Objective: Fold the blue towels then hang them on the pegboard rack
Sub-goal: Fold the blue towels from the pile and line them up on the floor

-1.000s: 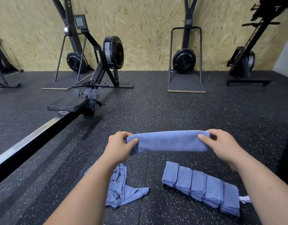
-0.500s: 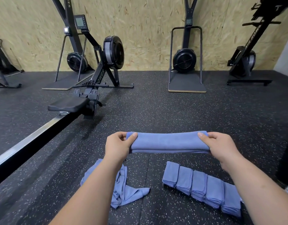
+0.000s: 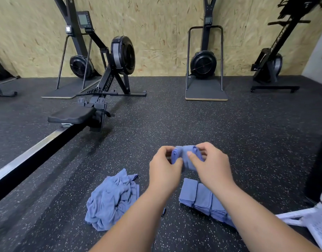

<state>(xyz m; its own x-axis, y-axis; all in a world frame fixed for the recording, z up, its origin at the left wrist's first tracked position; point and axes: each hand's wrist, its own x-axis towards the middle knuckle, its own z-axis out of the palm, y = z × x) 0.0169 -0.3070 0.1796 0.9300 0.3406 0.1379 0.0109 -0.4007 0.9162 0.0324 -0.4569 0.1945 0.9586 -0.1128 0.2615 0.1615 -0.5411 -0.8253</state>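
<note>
Both bare forearms reach in from the near edge and meet over the floor (image 3: 247,142). The left hand (image 3: 164,171) and right hand (image 3: 211,166) are close together, fingers curled, each pinching one end of a blue towel (image 3: 182,153) between thumb and fingertips. The towel is bunched into a short, thick bundle, held up off the floor between the two hands, with the right thumb pressed across its front. Under the left forearm, to the near left, a crumpled pile of blue towels (image 3: 111,197) lies loose on the speckled black rubber. Under the right forearm a row of folded towels (image 3: 198,195) runs toward the near right, partly hidden by the arm. In the near right corner a white perforated rack (image 3: 318,224) shows only in part. Farther left, a rowing machine (image 3: 105,84) stretches its rail toward the near left, its black seat (image 3: 71,115) on the rail. At the far side a ski trainer (image 3: 204,64) and other black machines stand against the chipboard wall (image 3: 156,33).
</note>
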